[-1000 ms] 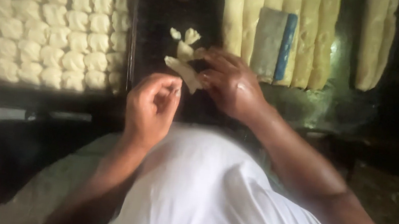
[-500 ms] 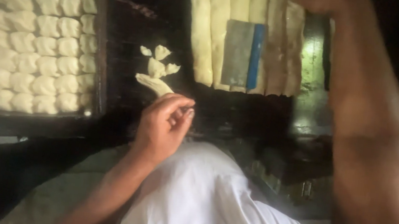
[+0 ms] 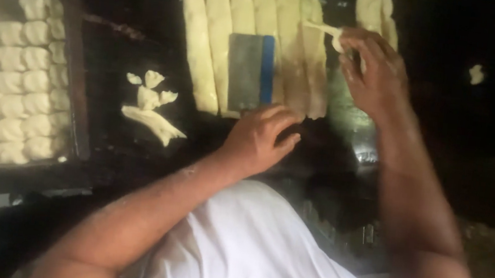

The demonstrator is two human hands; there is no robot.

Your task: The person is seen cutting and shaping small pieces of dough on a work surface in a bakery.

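Dough strips half worked on a dark worktop (image 3: 448, 118)

Left of the dough strips (image 3: 252, 40), a tray (image 3: 75, 101) already holds many cut pieces; the strips remain uncut. On them lies a scraper (image 3: 249, 71), left hand (image 3: 256, 140) just below, fingers loosely curled, empty. Right hand (image 3: 373, 72) pinches a dough piece (image 3: 328, 31) at their right.

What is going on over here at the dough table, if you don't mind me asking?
A person in a white shirt is working with dough on a dark table. The right hand pinches a thin strip of dough at the long dough logs. The left hand rests just below a flat scraper with a blue edge, lying on the logs. Small dough scraps lie to the left, beside a tray of cut pieces.
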